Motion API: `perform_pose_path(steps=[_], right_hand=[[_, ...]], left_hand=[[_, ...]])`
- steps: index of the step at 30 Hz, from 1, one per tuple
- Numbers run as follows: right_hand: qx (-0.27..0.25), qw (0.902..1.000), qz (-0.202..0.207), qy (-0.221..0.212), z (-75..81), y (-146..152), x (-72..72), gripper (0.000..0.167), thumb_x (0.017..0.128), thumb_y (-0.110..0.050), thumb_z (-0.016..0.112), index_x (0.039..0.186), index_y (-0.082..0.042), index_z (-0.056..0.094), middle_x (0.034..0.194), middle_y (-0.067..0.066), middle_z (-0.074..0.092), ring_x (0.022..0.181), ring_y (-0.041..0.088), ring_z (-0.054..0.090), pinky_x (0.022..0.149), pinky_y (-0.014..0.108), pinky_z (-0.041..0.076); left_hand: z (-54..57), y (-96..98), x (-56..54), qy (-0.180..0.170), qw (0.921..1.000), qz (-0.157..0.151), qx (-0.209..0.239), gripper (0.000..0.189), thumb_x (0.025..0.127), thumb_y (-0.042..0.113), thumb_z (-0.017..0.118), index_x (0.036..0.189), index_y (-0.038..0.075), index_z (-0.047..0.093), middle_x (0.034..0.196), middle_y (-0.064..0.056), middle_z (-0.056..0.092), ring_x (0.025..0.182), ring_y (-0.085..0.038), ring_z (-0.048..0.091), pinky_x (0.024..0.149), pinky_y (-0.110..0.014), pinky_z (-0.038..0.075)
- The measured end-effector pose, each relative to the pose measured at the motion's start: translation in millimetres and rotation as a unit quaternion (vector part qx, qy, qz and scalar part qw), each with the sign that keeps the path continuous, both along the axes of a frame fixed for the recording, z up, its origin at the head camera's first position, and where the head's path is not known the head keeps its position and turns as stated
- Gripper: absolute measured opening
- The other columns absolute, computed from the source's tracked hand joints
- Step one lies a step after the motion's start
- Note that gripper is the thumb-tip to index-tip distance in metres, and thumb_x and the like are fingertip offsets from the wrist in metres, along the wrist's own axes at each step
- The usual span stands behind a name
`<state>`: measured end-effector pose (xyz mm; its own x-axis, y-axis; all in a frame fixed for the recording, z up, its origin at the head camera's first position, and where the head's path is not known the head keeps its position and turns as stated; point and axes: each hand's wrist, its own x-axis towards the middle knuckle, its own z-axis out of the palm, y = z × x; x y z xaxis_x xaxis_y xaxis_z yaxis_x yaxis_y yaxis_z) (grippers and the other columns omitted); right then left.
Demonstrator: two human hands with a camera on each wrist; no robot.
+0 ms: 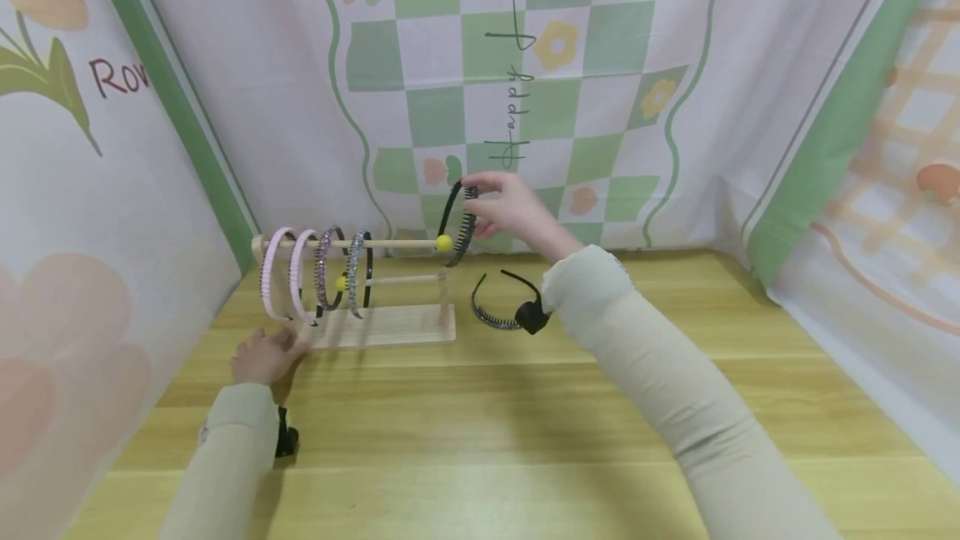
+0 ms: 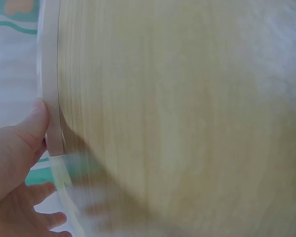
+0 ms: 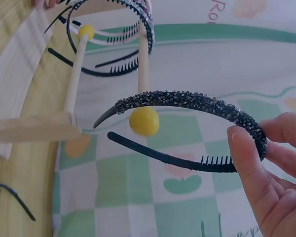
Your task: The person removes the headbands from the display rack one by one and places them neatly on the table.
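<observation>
While the left hand (image 1: 262, 358) grips the wooden stand (image 1: 408, 325) at the near left corner of its base, thumb on the edge and the lower fingers apart, the right hand (image 1: 516, 208) pinches a black beaded headband (image 3: 187, 100). Right fingers are narrow, closed on the bend of the band, thumb opposite. Band is off the surface (image 1: 480, 448), at the right end of the upper rod (image 1: 397, 243), its two tips pointing toward the stand. Yellow ball (image 3: 144, 121) on the rod's end shows between the band's two arms in the right wrist view; can't tell whether the band is past it. Two pink headbands (image 1: 272, 273), a purple glittery headband (image 1: 322, 269) and a silver glittery headband (image 1: 354, 273) hang on that rod, toward the left. Another dark headband (image 1: 491, 321) lies on the surface, right of the stand.
</observation>
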<state>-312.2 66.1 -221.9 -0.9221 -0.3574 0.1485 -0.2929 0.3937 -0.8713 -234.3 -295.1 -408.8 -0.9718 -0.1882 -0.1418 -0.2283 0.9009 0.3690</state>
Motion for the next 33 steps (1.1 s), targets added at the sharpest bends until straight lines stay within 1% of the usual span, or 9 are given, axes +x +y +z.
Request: perform_pose_path(steps=[4, 7, 11, 18, 22, 25, 29, 33], right_hand=[[-0.009, 0.9998, -0.014, 0.003, -2.7, 14, -2.6, 0.043, 0.089, -0.010, 0.059, 0.132, -0.009, 0.049, 0.130, 0.010, 0.046, 0.068, 0.025, 0.062, 0.064, 0.033, 0.055], [-0.017, 0.9996, -0.024, 0.001, -5.7, 25, -5.3, 0.044, 0.089, -0.009, 0.059, 0.132, -0.008, 0.048, 0.132, 0.012, 0.044, 0.068, 0.025, 0.061, 0.065, 0.033, 0.055], [-0.026, 0.9989, -0.037, -0.009, -11.0, 39, -8.1, 0.046, 0.090, -0.006, 0.058, 0.134, -0.005, 0.045, 0.136, 0.016, 0.041, 0.067, 0.024, 0.061, 0.065, 0.032, 0.055], [-0.029, 0.9967, -0.075, -0.017, -21.1, 66, -11.9, 0.046, 0.090, -0.006, 0.057, 0.134, -0.004, 0.044, 0.136, 0.019, 0.041, 0.064, 0.020, 0.063, 0.063, 0.031, 0.055], [-0.038, 0.9956, -0.084, -0.019, -29.2, 83, -16.5, 0.046, 0.091, -0.004, 0.054, 0.135, -0.001, 0.042, 0.136, 0.021, 0.040, 0.062, 0.017, 0.062, 0.062, 0.030, 0.055], [-0.043, 0.9946, -0.090, -0.028, -35.8, 94, -18.1, 0.047, 0.091, -0.002, 0.053, 0.136, 0.001, 0.039, 0.137, 0.023, 0.037, 0.063, 0.018, 0.061, 0.066, 0.032, 0.055], [-0.036, 0.9930, -0.107, -0.036, -46.1, 109, -19.4, 0.048, 0.092, -0.003, 0.052, 0.137, 0.001, 0.037, 0.137, 0.024, 0.035, 0.065, 0.019, 0.061, 0.070, 0.035, 0.055], [-0.034, 0.9918, -0.117, -0.039, -57.0, 124, -22.1, 0.050, 0.092, -0.003, 0.051, 0.139, 0.000, 0.035, 0.138, 0.025, 0.034, 0.066, 0.018, 0.061, 0.071, 0.035, 0.054]], left_hand=[[1.1, -0.2, 0.2, 0.000, 1.0000, -0.003, -0.001, 0.070, 0.093, 0.052, 0.042, 0.139, 0.001, 0.031, 0.137, -0.040, 0.016, 0.116, -0.061, 0.022, 0.092, -0.068, 0.022], [0.8, 0.2, -0.1, -0.002, 1.0000, -0.003, 0.002, 0.069, 0.093, 0.051, 0.042, 0.139, 0.000, 0.031, 0.138, -0.040, 0.015, 0.117, -0.061, 0.021, 0.092, -0.069, 0.021], [-0.2, -0.9, -1.0, -0.006, 1.0000, -0.001, 0.006, 0.072, 0.092, 0.053, 0.043, 0.139, 0.000, 0.031, 0.137, -0.040, 0.014, 0.116, -0.061, 0.020, 0.092, -0.069, 0.020], [-0.2, -0.9, 0.0, -0.009, 0.9999, -0.002, 0.009, 0.072, 0.092, 0.053, 0.043, 0.139, 0.000, 0.031, 0.138, -0.040, 0.013, 0.117, -0.062, 0.018, 0.093, -0.069, 0.019], [1.8, -0.5, 1.3, -0.008, 0.9999, -0.005, 0.010, 0.072, 0.092, 0.053, 0.042, 0.139, -0.001, 0.031, 0.137, -0.041, 0.013, 0.117, -0.063, 0.018, 0.092, -0.069, 0.019], [2.9, -0.1, 1.7, -0.010, 0.9999, -0.005, 0.009, 0.071, 0.093, 0.052, 0.043, 0.139, -0.001, 0.031, 0.137, -0.041, 0.013, 0.116, -0.062, 0.018, 0.092, -0.069, 0.019], [2.8, 0.2, 1.3, -0.013, 0.9999, -0.001, 0.009, 0.070, 0.093, 0.052, 0.043, 0.139, 0.000, 0.032, 0.138, -0.041, 0.012, 0.117, -0.062, 0.017, 0.093, -0.069, 0.019], [1.7, -0.3, 0.5, -0.012, 0.9999, 0.001, 0.010, 0.071, 0.092, 0.052, 0.044, 0.139, 0.000, 0.032, 0.138, -0.040, 0.012, 0.117, -0.062, 0.017, 0.093, -0.069, 0.019]])
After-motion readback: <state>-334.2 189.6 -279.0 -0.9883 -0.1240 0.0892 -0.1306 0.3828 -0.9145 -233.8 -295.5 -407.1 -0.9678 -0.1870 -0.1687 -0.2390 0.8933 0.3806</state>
